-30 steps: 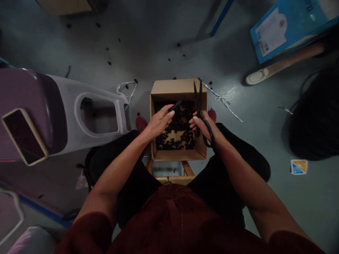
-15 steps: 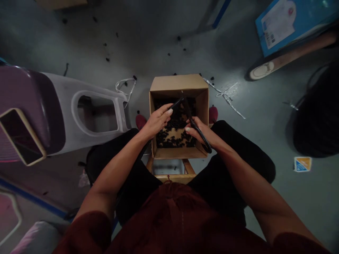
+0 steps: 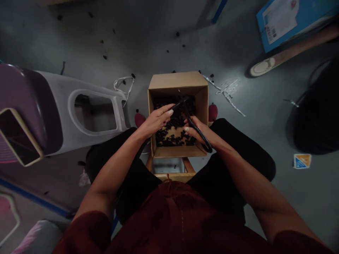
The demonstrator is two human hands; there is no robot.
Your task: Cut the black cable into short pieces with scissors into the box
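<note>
My left hand (image 3: 160, 119) is closed around a thin black ribbed tube (image 3: 178, 104), whose far end points right and crosses the blades of dark scissors. Those black-handled scissors (image 3: 192, 124) are in my right hand (image 3: 197, 128), their handle running back under the palm and their tip pointing away from me. Both hands hover above an open cardboard box (image 3: 178, 80). Many short black pieces (image 3: 174, 141) lie on the box's bottom. Whether the blades are parted is too dark to tell.
A wooden stool (image 3: 174, 177) is under the box, between my knees. To the left stands a plastic stool (image 3: 97, 132) with a phone (image 3: 21, 137) on its purple seat. A blue box (image 3: 286, 24), another person's foot (image 3: 262, 67) and a black bundle (image 3: 317, 113) are at right.
The ribbed tube has slid right, so its end now reaches past the scissors' blades. Both hands stay nearly in place over the box. The whole view has shifted slightly.
</note>
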